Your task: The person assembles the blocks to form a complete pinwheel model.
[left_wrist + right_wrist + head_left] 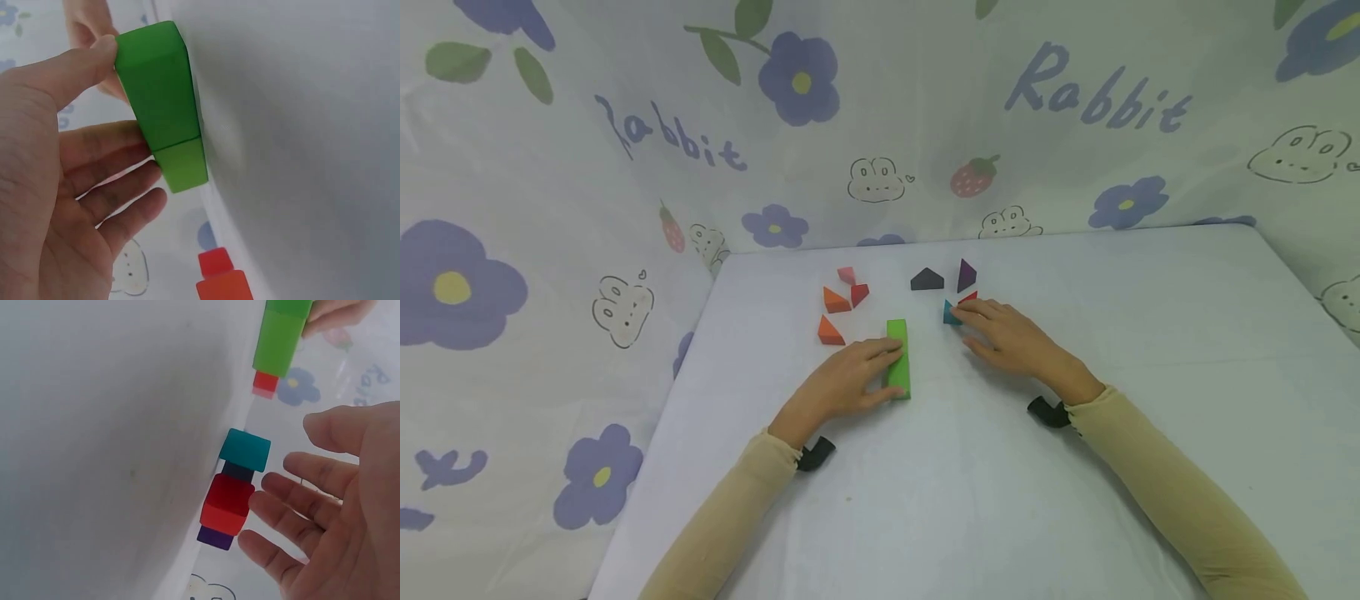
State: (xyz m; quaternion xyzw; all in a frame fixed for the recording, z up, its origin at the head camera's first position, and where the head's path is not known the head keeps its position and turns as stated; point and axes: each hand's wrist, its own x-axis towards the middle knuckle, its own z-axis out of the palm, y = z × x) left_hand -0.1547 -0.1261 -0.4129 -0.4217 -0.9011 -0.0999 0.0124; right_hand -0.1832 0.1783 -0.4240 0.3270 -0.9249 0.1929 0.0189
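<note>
Two green blocks stand end to end as one long bar (898,362). The left wrist view shows a dark green block (156,94) meeting a lighter green block (183,165) at a seam. My left hand (855,377) touches the bar from its left side, thumb near the close end and fingers farther along. Over on the right, my right hand (1011,337) has its fingers extended beside a teal block (951,314) and a red block (228,503). A fingertip overlaps the red block in the right wrist view; I cannot tell whether it touches.
Left of the bar are two orange blocks (831,332), a red block (859,295) and a pink block (847,275). Behind the right hand's blocks stand a dark grey block (927,280) and a purple block (966,276). A patterned cloth (925,108) hangs behind the white table (962,500).
</note>
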